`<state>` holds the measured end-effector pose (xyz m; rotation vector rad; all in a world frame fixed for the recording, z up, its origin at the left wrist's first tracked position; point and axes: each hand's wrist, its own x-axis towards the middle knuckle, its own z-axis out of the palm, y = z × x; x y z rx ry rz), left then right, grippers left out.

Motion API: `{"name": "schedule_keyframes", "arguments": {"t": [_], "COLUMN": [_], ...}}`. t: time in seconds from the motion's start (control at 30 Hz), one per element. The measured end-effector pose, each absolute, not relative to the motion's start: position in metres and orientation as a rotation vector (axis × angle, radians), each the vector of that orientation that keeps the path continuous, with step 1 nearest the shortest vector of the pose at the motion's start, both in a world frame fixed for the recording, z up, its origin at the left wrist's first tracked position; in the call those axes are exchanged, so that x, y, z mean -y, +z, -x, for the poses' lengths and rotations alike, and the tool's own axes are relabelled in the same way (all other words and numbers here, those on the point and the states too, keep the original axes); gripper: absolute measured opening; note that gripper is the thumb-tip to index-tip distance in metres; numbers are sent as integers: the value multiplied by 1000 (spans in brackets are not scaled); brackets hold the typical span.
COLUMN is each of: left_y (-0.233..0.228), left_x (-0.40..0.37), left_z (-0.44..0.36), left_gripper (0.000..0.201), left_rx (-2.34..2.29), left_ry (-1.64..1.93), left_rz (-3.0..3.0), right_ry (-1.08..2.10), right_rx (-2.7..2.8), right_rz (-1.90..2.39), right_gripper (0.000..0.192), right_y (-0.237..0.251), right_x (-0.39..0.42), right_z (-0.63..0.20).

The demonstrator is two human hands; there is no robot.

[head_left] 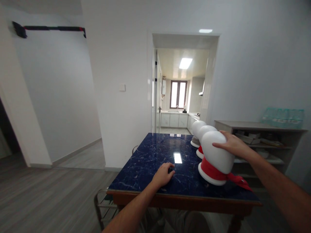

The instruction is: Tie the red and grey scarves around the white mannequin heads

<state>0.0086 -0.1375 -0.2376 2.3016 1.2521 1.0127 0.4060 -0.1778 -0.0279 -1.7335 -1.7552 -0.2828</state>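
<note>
- The right hand (pixel 233 145) lies flat and open-fingered on top of the nearest white dummy head (pixel 216 152); nothing is clamped.
- The left hand (pixel 163 174) rests curled on the blue marble surface (pixel 145 161), over a small dark object (pixel 171 169) too hidden to name; I cannot tell whether the grip is closed on it.
- Risk: the head is smooth and rounded and stands near the surface's right edge, so a sideways push from the palm could tip it or slide it off.
- Risk: the red scarf (pixel 233 178) trails loose at the base and could snag.
- Two more white heads (pixel 201 127) stand just behind, close enough to be knocked.
</note>
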Motion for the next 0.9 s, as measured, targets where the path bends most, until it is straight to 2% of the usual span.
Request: {"name": "schedule_keyframes", "arguments": {"t": [0.2,0.4,0.67,0.9], "left_y": [-247,-256,-261,-260], "left_x": [130,120,116,114], "left_z": [-8,-7,-4,-2], "left_gripper": [44,60,59,59], "left_rx": [-1268,-1487,-1632,-1637], "left_ry": [1196,1430,1425,1384], "left_rz": [-2309,-2276,-2142,-2021], "right_ry": [-193,-80,57,22], "right_rx": [1849,1766,1703,1737], "right_rz": [1625,1617,1721,1693], "right_gripper": [97,102,103,108], "right_y": [-12,-5,-29,-50], "right_x": [162,115,45,21], "right_z": [-319,-231,-164,-144]}}
